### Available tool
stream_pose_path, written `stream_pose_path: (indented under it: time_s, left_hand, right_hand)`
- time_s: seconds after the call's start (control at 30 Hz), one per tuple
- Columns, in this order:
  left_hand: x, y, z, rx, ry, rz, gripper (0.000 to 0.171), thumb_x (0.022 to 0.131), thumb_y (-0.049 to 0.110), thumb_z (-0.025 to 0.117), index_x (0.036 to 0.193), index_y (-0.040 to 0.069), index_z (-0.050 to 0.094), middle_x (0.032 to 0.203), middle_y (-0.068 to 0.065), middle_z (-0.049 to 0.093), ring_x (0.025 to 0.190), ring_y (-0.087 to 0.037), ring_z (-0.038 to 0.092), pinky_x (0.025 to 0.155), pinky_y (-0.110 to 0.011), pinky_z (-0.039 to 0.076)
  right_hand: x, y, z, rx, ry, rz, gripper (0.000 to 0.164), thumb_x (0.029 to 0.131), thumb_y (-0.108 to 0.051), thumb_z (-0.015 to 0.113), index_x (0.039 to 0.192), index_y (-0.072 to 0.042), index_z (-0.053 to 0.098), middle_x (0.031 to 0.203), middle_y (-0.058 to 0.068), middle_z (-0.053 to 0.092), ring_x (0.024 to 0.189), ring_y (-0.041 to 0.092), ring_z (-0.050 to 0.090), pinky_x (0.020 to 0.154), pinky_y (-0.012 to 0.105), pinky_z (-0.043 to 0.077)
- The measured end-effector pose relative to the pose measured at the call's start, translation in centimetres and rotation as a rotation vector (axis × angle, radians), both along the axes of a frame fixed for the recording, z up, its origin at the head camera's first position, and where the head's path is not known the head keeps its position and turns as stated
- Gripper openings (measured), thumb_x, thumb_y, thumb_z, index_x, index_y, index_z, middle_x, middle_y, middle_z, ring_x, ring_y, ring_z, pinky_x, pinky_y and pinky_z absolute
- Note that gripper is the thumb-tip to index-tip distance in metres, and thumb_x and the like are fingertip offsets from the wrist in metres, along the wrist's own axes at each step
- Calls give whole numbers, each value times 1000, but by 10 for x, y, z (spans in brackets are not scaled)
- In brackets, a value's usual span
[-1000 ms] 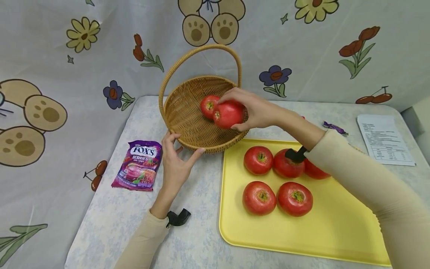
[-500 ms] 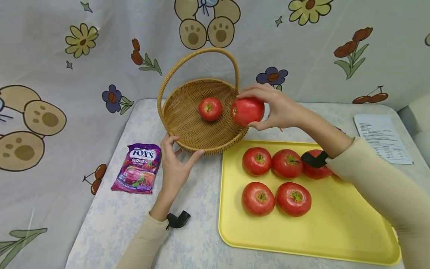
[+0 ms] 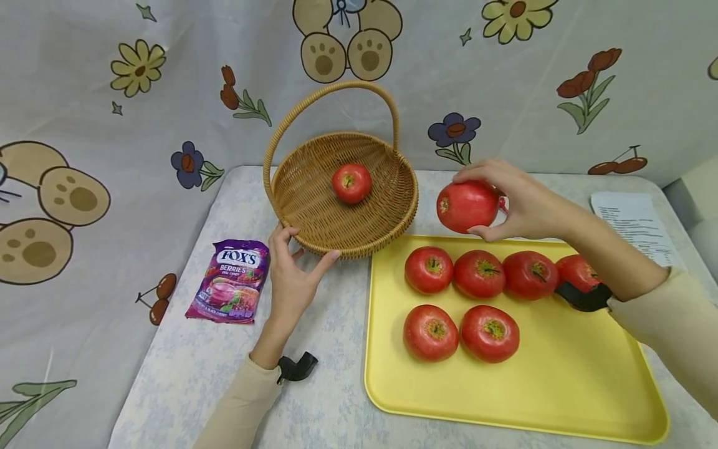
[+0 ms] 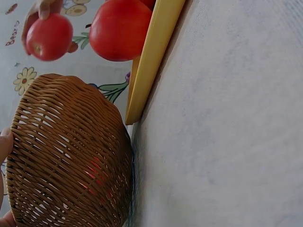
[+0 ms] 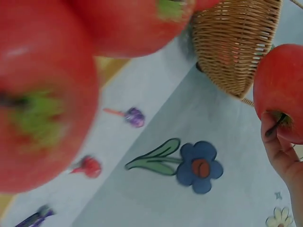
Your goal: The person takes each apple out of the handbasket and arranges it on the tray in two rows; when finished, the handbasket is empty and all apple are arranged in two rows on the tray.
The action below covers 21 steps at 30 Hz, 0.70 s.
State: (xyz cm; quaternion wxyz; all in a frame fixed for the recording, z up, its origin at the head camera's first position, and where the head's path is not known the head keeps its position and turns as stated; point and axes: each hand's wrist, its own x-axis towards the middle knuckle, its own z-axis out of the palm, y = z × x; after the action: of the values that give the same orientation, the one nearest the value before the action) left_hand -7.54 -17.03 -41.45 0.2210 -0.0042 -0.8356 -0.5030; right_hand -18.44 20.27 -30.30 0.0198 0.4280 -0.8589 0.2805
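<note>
My right hand (image 3: 524, 199) grips a red apple (image 3: 467, 207) by its sides, raised beyond the tray's back edge and to the right of the basket. In the right wrist view the fingers (image 5: 279, 151) reach over its stem end. My left hand (image 3: 294, 274) holds the near left rim of a wicker basket (image 3: 303, 209), thumb and fingers spread along it. The basket tilts toward me, its arched handle upright, and one apple (image 3: 351, 183) lies inside. In the left wrist view that apple shows as red through the weave of the basket (image 4: 66, 142).
Several red apples (image 3: 429, 269) stand in two rows on a yellow tray (image 3: 561, 386) at right. A purple candy bag (image 3: 230, 280) lies left of the left hand. Behind the tray are a purple-wrapped lollipop (image 5: 135, 117) and a red wrapped candy (image 5: 91, 167). A printed sheet (image 3: 634, 221) lies far right.
My right hand has carried the apple from over the basket out to the right, beyond its rim. The left hand and the basket have stayed in place.
</note>
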Motion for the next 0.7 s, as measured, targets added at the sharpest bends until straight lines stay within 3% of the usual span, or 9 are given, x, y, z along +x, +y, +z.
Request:
stream_pose_path:
  time_s: [0.37, 0.7]
  left_hand:
    - [0, 1, 1, -7, -8, 4, 79, 77, 37, 84, 132, 5, 38, 156, -20, 24, 140, -28, 36, 95, -46, 52]
    - [2, 2, 3, -2, -11, 3, 78, 77, 36, 84, 132, 6, 37, 156, -19, 25, 139, -26, 36, 96, -49, 51]
  right_hand:
    - [48, 46, -15, 99, -103, -133, 76, 62, -14, 93, 129, -23, 59, 131, -1, 55, 116, 7, 39, 76, 23, 53]
    - [84, 77, -27, 120, -59, -133, 83, 49, -5, 96, 123, -23, 62, 127, -8, 53, 116, -3, 37, 72, 23, 55]
